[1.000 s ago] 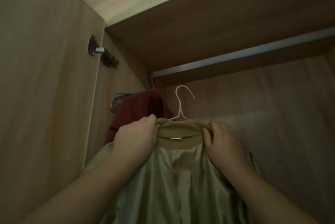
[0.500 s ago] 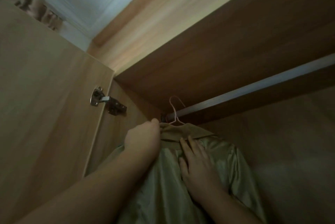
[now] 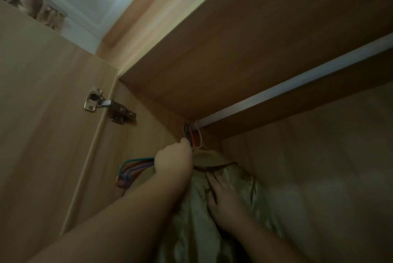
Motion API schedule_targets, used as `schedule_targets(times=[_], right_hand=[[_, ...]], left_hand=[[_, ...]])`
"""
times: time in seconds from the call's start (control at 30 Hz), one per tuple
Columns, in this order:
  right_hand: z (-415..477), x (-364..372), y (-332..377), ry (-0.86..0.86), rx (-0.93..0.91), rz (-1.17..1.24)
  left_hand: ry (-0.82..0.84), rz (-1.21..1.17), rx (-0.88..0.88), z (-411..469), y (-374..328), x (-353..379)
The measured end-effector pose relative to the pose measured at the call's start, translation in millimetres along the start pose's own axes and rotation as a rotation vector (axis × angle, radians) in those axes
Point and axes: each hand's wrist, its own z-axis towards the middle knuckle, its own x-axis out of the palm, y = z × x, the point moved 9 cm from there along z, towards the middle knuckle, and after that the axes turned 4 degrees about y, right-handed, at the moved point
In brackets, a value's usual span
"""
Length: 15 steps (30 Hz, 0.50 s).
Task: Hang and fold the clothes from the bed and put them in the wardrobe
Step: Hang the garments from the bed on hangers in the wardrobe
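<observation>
Wardrobe (image 3: 319,177) interior, dim, seen from below; olive jacket (image 3: 238,190) with a shiny lining hangs at the far left end of the rail (image 3: 297,86), on a pink hanger (image 3: 199,137) whose hook reaches up to the rail and looks to be over it, though the light is too poor to be sure; left hand (image 3: 173,162) is curled tight on the jacket collar just below the hook; right hand (image 3: 225,201) lies flat on the lining lower down, fingers straight, gripping nothing; hands near each other but apart; bunch of coloured spare hangers (image 3: 131,167) sits behind the left hand, against the side wall; door hinge (image 3: 108,107) above and to the left. Judgement: hanging step for this garment, near its end. Next move calls for confirming the hook is seated, releasing the collar, and smoothing the jacket so it hangs straight and free of the spare hangers.
</observation>
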Motion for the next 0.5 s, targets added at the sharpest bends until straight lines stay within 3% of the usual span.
schedule_targets(times=[0.2,0.37,0.5], right_hand=[[-33,3,-1,-0.011,0.011,0.011],[-83,-19,10,0.015,0.040,-0.064],[-143,-44,28,0.041,0.123,-0.240]], left_hand=[[-0.130,0.115,0.141,-46,-8,-17],[0.116,0.129,0.328,-124,-22,13],[0.185,-0.022,0.359,-190,-21,18]])
